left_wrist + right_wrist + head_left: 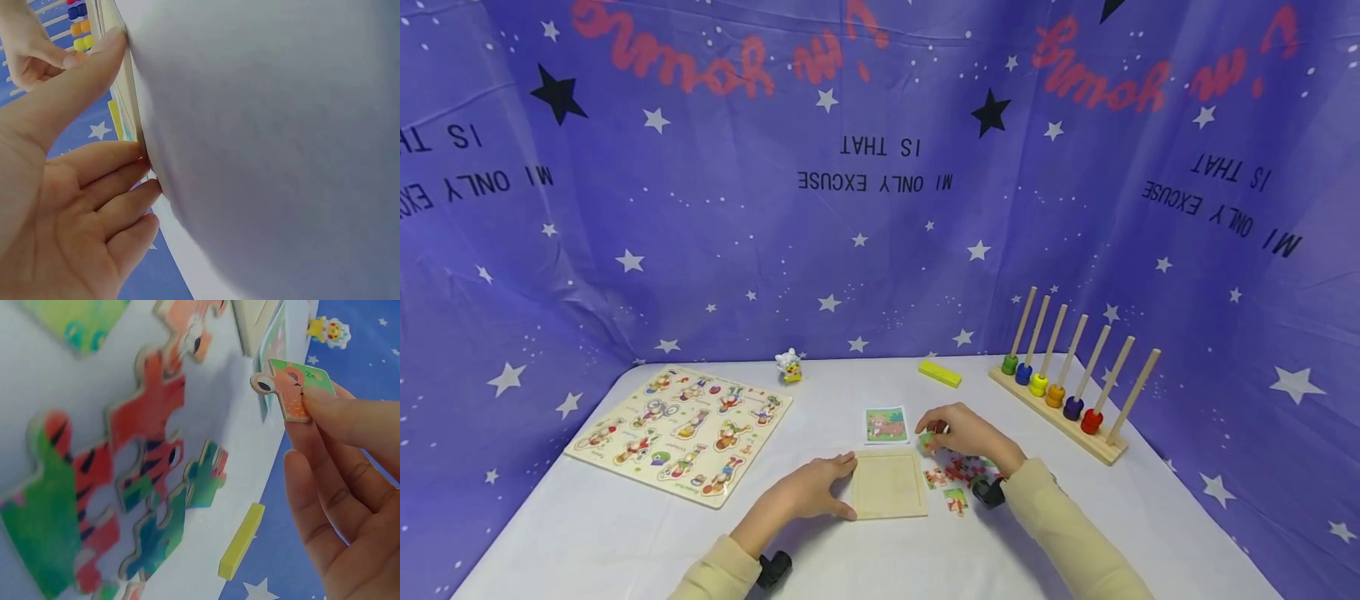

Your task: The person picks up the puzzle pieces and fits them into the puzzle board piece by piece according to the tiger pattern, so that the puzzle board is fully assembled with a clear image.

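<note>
A square wooden puzzle tray with a raised rim lies on the white table. My left hand rests at the tray's left side, thumb and fingertips apart, touching its edge. Between thumb and fingers, my right hand pinches a puzzle piece with green and orange-pink printing and a rounded knob, held above the table. Loose puzzle pieces, red, green and striped, lie under and beside the right hand. Behind the tray lies a small picture card showing an animal on green.
A large board with printed figures lies at the left. Towards the back stand a small toy figure and a yellow block. On the right is a wooden peg rack with coloured beads. A purple star-patterned cloth hangs behind.
</note>
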A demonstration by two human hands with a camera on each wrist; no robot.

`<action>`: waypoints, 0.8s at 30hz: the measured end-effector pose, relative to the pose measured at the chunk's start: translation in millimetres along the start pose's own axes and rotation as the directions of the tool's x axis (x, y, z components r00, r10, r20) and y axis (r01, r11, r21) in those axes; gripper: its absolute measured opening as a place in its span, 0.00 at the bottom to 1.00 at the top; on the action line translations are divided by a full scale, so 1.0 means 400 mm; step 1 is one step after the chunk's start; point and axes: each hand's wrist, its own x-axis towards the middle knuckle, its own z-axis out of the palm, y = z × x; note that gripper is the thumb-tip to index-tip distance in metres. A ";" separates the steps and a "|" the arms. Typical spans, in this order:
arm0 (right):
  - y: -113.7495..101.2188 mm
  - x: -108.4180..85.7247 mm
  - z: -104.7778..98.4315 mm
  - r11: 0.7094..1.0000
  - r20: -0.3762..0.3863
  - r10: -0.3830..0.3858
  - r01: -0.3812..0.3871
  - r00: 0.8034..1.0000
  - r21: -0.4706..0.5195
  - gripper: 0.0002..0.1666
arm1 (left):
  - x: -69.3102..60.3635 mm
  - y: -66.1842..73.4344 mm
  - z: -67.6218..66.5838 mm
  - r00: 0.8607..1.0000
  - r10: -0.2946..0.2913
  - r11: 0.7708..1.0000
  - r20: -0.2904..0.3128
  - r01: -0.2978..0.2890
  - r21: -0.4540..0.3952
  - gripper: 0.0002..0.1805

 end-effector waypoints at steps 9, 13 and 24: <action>-0.015 0.011 0.038 0.995 -0.052 -0.005 0.010 0.999 0.097 0.08 | 0.000 -0.001 0.003 1.000 -0.001 1.000 -0.009 0.001 -0.015 0.47; -0.028 0.021 0.063 0.993 -0.057 0.007 0.000 0.998 0.115 0.08 | 0.003 -0.003 0.006 1.000 -0.003 1.000 -0.009 0.003 -0.017 0.47; -0.070 0.053 0.118 0.992 -0.058 0.011 -0.004 0.998 0.127 0.06 | 0.010 -0.007 0.007 1.000 -0.012 1.000 -0.011 0.012 -0.014 0.47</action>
